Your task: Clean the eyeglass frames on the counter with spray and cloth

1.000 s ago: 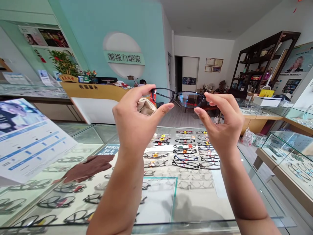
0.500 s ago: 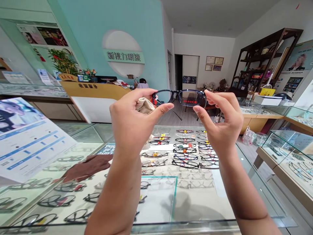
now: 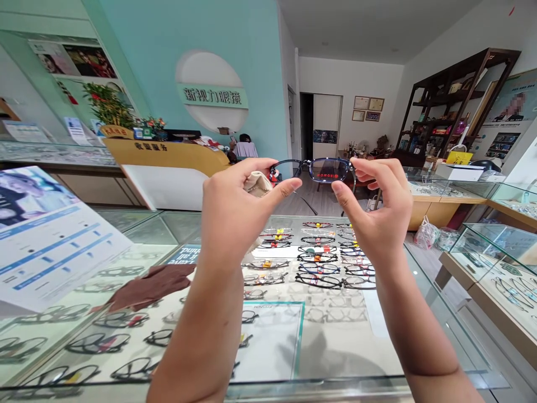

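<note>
A pair of dark-framed glasses [image 3: 328, 170] with red lettering on one lens is raised above the glass counter, lenses facing me. My left hand [image 3: 239, 210] grips the frame's left end and also has a beige cloth [image 3: 257, 183] tucked in its fingers. On the other end, my right hand [image 3: 377, 201] pinches the frame near the hinge, thumb below and fingers above. One temple arm hangs down behind the lenses. Below the hands, several rows of glasses [image 3: 318, 268] lie on the counter.
A brown cloth [image 3: 153, 286] and a printed card stand [image 3: 50, 235] are on the left of the glass counter [image 3: 344, 358]. A teal-edged sheet [image 3: 272, 341] lies near the front. Another glass case [image 3: 499, 263] is at right. A person [image 3: 245, 146] is at the far desk.
My left hand has shifted slightly right with the beige cloth. The glasses have turned a little and sit slightly lower, while my right hand has barely moved.
</note>
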The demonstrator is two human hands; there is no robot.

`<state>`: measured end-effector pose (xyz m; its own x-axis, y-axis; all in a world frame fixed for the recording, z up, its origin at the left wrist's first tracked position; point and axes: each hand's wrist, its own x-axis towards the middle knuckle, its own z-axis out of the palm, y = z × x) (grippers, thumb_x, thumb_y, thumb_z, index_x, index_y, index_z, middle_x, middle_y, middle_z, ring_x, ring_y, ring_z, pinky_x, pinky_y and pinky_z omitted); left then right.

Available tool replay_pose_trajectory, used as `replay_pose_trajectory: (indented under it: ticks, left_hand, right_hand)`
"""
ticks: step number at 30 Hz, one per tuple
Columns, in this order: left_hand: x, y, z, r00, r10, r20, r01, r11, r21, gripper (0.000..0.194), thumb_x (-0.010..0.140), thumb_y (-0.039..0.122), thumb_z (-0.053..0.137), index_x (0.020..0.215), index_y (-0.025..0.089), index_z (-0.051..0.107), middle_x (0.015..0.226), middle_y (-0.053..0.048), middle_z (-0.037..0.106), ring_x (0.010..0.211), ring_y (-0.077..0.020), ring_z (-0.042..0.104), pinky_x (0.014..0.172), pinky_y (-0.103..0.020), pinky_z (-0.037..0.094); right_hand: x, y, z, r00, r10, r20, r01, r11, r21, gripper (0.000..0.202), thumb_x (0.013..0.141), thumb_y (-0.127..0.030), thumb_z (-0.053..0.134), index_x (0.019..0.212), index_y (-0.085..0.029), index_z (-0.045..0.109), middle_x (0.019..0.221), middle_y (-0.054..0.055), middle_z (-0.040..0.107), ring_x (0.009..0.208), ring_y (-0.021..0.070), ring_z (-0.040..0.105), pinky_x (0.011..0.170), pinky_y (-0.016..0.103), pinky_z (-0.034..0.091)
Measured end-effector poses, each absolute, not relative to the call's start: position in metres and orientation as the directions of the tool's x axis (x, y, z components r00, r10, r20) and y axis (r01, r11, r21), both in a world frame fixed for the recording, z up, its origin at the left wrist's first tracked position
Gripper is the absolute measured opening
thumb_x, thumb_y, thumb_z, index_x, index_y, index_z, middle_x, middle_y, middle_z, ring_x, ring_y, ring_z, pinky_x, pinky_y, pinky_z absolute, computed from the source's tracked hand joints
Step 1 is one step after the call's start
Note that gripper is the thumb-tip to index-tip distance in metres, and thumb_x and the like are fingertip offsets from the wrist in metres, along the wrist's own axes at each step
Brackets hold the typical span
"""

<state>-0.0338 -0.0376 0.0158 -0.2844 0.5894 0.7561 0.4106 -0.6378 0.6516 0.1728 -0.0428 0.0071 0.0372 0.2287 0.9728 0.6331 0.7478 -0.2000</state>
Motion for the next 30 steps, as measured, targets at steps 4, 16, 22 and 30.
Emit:
replay_pose_trajectory:
  ticks: [4, 16, 22, 30]
  left_hand:
    - [-0.034, -0.035, 0.016, -0.249, 0.638, 0.729, 0.444, -0.593, 0.671, 0.043, 0.070, 0.053, 0.096, 0.103, 0.028, 0.082, 0.078, -0.001, 0.068, 0.080, -0.0225, 0.061, 0.073, -0.033, 0.048]
    - [-0.027, -0.017, 0.010, -0.203, 0.661, 0.723, 0.328, -0.650, 0.686, 0.045, 0.072, 0.051, 0.094, 0.105, 0.023, 0.082, 0.079, -0.002, 0.070, 0.077, -0.0198, 0.059, 0.070, -0.030, 0.047]
    - [-0.022, -0.014, 0.008, -0.238, 0.575, 0.783, 0.441, -0.654, 0.615, 0.052, 0.074, 0.058, 0.091, 0.112, 0.025, 0.080, 0.102, -0.006, 0.078, 0.081, -0.0194, 0.063, 0.071, -0.031, 0.050]
    - [-0.022, -0.010, 0.004, -0.235, 0.502, 0.833, 0.450, -0.703, 0.551, 0.055, 0.076, 0.070, 0.085, 0.109, 0.026, 0.077, 0.095, -0.004, 0.074, 0.081, -0.0193, 0.065, 0.071, -0.032, 0.052]
  right_hand:
    - [0.170, -0.047, 0.007, 0.040, 0.211, 0.977, 0.639, 0.746, -0.187, 0.027, 0.099, -0.039, 0.067, 0.123, -0.028, 0.070, 0.111, 0.007, 0.066, 0.107, 0.0248, 0.065, 0.096, 0.048, 0.057]
    - [0.168, -0.049, 0.006, 0.027, 0.199, 0.980, 0.678, 0.717, -0.164, 0.030, 0.100, -0.036, 0.064, 0.128, -0.027, 0.067, 0.117, 0.009, 0.063, 0.115, 0.0282, 0.062, 0.100, 0.052, 0.056]
    - [0.169, -0.044, 0.003, 0.001, 0.158, 0.988, 0.671, 0.732, -0.118, 0.031, 0.100, -0.035, 0.064, 0.130, -0.027, 0.064, 0.119, 0.009, 0.062, 0.117, 0.0283, 0.061, 0.098, 0.051, 0.057]
    - [0.167, -0.042, 0.002, 0.082, 0.167, 0.983, 0.624, 0.761, -0.181, 0.031, 0.098, -0.036, 0.067, 0.128, -0.030, 0.065, 0.119, 0.008, 0.062, 0.114, 0.0271, 0.062, 0.098, 0.051, 0.058]
